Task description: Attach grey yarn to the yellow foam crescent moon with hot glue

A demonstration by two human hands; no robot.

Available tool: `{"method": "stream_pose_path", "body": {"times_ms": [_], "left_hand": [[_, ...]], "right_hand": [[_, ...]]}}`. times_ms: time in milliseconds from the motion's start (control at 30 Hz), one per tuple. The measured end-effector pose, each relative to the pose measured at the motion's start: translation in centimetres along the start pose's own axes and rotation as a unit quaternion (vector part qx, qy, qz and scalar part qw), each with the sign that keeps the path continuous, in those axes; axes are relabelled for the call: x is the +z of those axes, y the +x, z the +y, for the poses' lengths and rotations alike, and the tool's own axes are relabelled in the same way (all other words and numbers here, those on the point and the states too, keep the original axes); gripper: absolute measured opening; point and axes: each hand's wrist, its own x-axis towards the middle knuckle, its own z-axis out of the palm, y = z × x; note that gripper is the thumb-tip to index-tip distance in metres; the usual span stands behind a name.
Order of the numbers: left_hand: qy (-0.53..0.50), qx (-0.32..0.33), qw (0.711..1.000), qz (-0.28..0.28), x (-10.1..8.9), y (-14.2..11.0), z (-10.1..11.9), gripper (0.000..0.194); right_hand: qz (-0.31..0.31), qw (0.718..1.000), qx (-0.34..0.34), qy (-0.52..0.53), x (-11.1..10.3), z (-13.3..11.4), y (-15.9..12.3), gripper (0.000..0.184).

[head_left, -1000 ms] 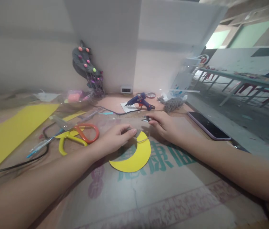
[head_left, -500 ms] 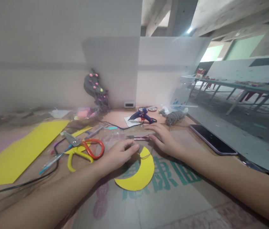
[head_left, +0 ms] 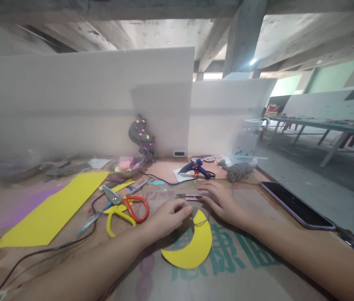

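Left hand (head_left: 167,217) lies palm down on the counter (head_left: 242,267), fingers loosely curled, fingertips on the upper tip of the yellow crescent (head_left: 192,246); it pins the cut-out rather than grasping it, and nothing is enclosed in the grip

Right hand (head_left: 223,200) rests flat just beyond the crescent's upper tip, fingers stretched toward a small pink-handled snipper (head_left: 189,196). Fingertips touch or nearly touch its handle end; whether the grip has closed on it cannot be told

Crescent lies flat on the printed cardboard sheet, its horns pointing left, directly before the person, between the two forearms. A thin thread crosses its upper horn

To the left of the left hand: orange-and-yellow scissors (head_left: 126,207), near but apart, lying over a black cable (head_left: 54,249). A long yellow sheet (head_left: 54,207) further left. Behind the hands: blue glue gun (head_left: 195,167) on a white scrap, grey yarn bundle (head_left: 238,171) beside it. Phone (head_left: 296,205) face up, well to the right
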Motion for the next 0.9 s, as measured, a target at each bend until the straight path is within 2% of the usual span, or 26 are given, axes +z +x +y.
{"method": "stream_pose_path", "body": {"times_ms": [300, 400, 533, 667, 900], "left_hand": [[-0.013, -0.005, 1.000, 0.006, 0.0, 0.3, 0.2, 0.035], [-0.013, -0.009, 1.000, 0.005, 0.0, 0.2, 0.2, 0.033], [-0.022, -0.027, 0.999, -0.009, 0.1, 0.0, 0.3, 0.026], [0.014, -0.019, 1.000, -0.008, 0.0, 0.0, 0.4, 0.025], [0.056, 0.000, 0.998, -0.019, -0.1, 0.1, 0.1, 0.027]], "right_hand": [[-0.004, 1.000, 0.001, -0.014, 0.3, 0.3, 0.0, 0.024], [0.014, 1.000, 0.002, -0.020, 0.2, 0.7, 0.0, 0.026], [0.041, 0.998, 0.035, -0.028, -0.3, 1.6, 0.0, 0.027], [0.017, 0.998, 0.040, -0.044, -0.6, 1.6, -0.1, 0.014], [-0.066, 0.994, 0.009, -0.087, -0.6, -0.2, 0.2, 0.021]]}}
